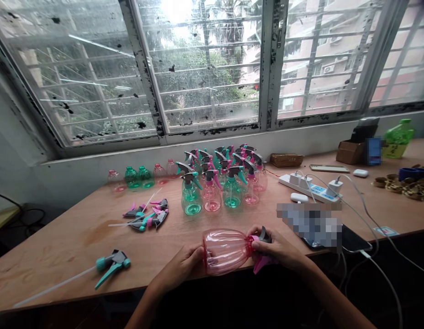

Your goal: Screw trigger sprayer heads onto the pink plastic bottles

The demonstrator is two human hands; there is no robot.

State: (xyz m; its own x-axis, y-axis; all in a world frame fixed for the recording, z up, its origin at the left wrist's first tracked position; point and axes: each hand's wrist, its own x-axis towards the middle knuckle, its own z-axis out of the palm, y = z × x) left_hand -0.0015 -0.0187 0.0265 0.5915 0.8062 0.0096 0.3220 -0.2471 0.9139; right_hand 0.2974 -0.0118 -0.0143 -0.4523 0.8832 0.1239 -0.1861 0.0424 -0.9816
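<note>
A clear pink spray bottle (225, 251) lies sideways between my hands at the table's front edge. My left hand (188, 260) is closed around its base. At the neck, my right hand (267, 246) grips the bottle where the pink and grey spray head (262, 265) sits on it; the fingers partly hide that joint. Off to the left, a loose teal and grey spray head (113, 265) with a long tube rests on the table. Behind it is a small pile of pink, teal and grey spray heads (152, 217).
Several spray bottles with heads (212, 198) stand grouped at the table's middle back. To their left is a row of headless bottles (131, 177). A power strip (310, 188) with chargers, an earbud case (299, 198) and a phone (356, 240) with cables occupy the right.
</note>
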